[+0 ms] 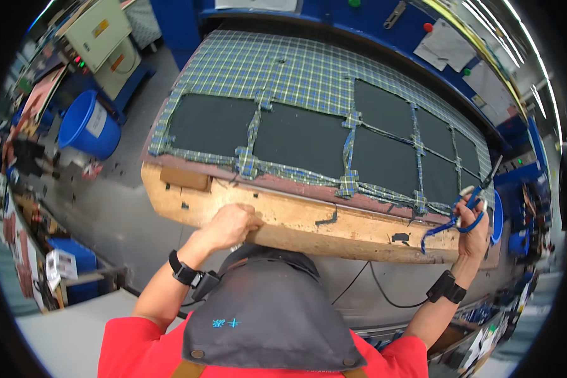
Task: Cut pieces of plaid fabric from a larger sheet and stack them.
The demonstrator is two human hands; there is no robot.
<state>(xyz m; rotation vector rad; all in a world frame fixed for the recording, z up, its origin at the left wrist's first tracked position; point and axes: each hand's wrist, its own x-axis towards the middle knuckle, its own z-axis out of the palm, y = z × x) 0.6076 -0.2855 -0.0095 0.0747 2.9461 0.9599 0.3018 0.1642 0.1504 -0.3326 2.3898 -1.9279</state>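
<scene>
The left hand [234,227] curls on the ledge [296,220], seemingly bracing, while the right hand [472,230] is wrapped round scissors [451,223], blades [497,166] angled away, likely for safety.

Red sleeves [129,343], grey apron [271,309]

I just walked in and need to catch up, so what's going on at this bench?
A person in a red shirt and grey apron stands at a wood-edged bench. The right hand holds blue-handled scissors near the right end of a plaid cloth. The left hand is at the bench's wooden edge, fingers curled. Dark rectangles lie framed by narrow plaid strips, while the far-left part is unbroken plaid.
</scene>
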